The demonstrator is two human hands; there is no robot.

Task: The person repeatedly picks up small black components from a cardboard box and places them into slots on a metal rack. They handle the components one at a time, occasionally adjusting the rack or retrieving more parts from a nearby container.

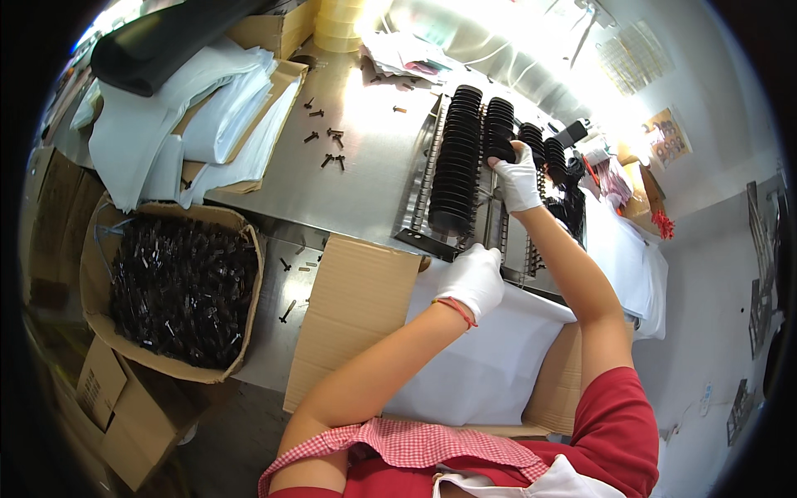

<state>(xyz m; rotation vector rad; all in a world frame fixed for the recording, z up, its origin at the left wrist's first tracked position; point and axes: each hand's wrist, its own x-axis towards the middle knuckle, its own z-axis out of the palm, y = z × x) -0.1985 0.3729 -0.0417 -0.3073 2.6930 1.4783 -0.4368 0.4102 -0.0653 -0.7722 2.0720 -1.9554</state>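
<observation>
A metal rack (421,170) with toothed rails lies on the steel bench, holding rows of thin black discs (455,166) stood on edge. My right hand (518,179), in a white glove, reaches into the second row. Its thumb and fingers close on black discs (499,143) there. At the rack's near edge is my left hand (475,280), also white-gloved, with a red band at the wrist. Its fingers are curled in toward the rack, and the back of the hand hides what they hold, if anything. Shorter rows of discs (554,159) stand farther right.
An open carton (353,311) lined with white sheeting (473,357) sits right below the rack. At left, a box (241,353) is full of small dark parts. Loose dark screw-like pieces (334,133) lie on the bench (349,187), beside stacked white sheets (224,116).
</observation>
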